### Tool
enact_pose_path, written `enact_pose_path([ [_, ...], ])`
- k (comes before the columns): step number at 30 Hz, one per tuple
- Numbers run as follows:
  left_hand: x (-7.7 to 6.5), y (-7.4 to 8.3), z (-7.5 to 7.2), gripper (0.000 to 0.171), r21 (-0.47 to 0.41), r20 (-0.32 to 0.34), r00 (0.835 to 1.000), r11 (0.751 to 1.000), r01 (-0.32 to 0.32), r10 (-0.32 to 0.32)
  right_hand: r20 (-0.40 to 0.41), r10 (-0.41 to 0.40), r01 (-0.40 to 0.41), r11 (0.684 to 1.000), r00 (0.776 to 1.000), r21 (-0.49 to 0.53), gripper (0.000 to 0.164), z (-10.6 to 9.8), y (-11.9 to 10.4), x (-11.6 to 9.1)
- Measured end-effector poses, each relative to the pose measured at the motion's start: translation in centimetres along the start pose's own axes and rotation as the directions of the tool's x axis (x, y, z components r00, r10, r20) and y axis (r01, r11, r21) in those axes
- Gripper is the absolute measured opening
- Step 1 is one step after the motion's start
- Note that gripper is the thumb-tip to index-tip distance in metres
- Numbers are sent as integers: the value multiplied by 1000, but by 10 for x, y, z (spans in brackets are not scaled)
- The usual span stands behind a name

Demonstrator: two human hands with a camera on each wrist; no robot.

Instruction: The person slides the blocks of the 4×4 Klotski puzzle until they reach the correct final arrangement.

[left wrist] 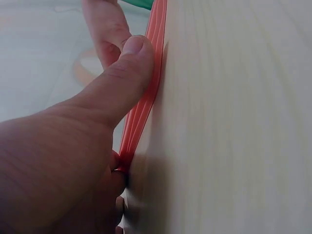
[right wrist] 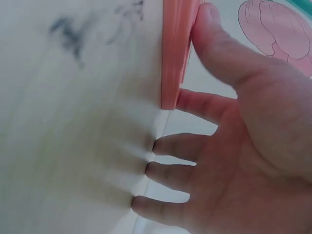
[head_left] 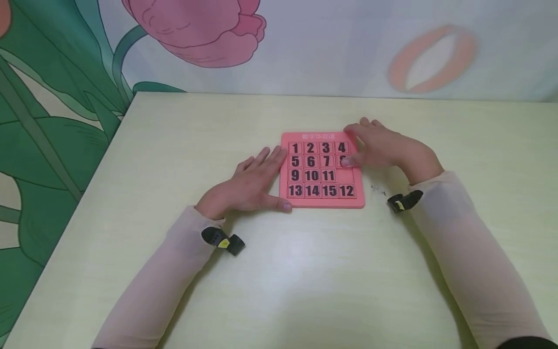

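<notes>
A pink number sliding puzzle (head_left: 320, 201) lies flat on the table. Its tiles run from 1 to 15 in rows, with the 12 tile (head_left: 347, 191) at the bottom right and a gap directly above it. My left hand (head_left: 246, 188) rests at the puzzle's left side, fingers extended along the edge and thumb at the lower left corner. On the right, my right hand (head_left: 383, 145) touches the upper right corner with the index finger, while its thumb lies on the 8 tile (head_left: 342, 157), partly covering it. The other right fingertips rest on the table in the right wrist view.
The pale wooden table (head_left: 279, 271) meets a wall with a painted pink flower (head_left: 205, 34) at its far edge. Green painted leaves (head_left: 56, 145) are at the left. Small dark marks (head_left: 378, 190) show on the tabletop right of the puzzle. Each wrist wears a black strap.
</notes>
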State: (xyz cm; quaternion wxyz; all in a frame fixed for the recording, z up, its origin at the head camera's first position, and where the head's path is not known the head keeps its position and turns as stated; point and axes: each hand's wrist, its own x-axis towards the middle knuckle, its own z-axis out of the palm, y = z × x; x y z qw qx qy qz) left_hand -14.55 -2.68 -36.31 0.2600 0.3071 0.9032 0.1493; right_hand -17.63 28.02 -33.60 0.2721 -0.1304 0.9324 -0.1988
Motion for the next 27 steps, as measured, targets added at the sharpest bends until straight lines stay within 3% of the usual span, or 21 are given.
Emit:
enact_pose_path([
  [7, -2, 0, 1, 123, -18, 5, 1000, 1000, 4, -4, 56, 11, -6, 995, 998, -95, 127, 9, -1, -4],
  [12, -4, 1, 2, 123, -11, 5, 1000, 1000, 2, -2, 86, -9, 20, 992, 996, -128, 141, 15, -5, -14],
  [20, -7, 2, -3, 123, 6, -8, 1000, 1000, 10, -10, 32, -9, 12, 996, 999, -90, 102, 9, -10, -15],
  [27, -7, 0, -1, 122, -16, 0, 1000, 1000, 5, -5, 54, -40, 42, 998, 998, -41, 103, 8, -4, -15],
])
